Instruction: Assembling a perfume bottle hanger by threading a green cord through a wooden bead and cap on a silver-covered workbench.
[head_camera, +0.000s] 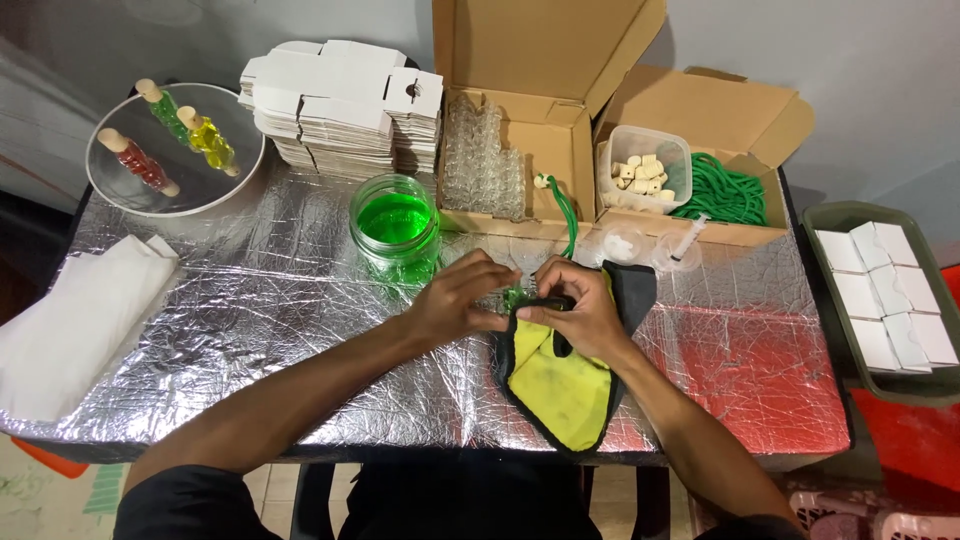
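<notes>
A surface (300, 300) covered in crinkled silver foil is filling most of the view, standing against a pale grey wall (880, 60). Near its middle the two hands are meeting: the left hand (462, 298) is curling its fingers around a small clear bottle (512, 297) holding green liquid, and the right hand (580, 308) is pressing a yellow cloth with black edging (560, 385) against that bottle, thumb and fingers closed over a dark fold of the cloth. The cloth is draping toward the near edge of the surface. Just beyond the left hand a glass jar of bright green liquid (395, 228) is standing upright. At the far left a round mirror tray (120, 180) is carrying three corked bottles (170, 135) lying on their sides, one green, one yellow, one red. A stack of flat white cartons (340, 110) is sitting beside it. Two open cardboard boxes (700, 120) are resting along the far edge, one holding empty clear bottles (482, 155), the other a plastic tub of corks (645, 172) and a coil of green cord (725, 192). A folded white cloth (80, 315) is lying at the near left. Off the right end, a dark green tray (830, 215) is holding small white boxes (885, 295).
</notes>
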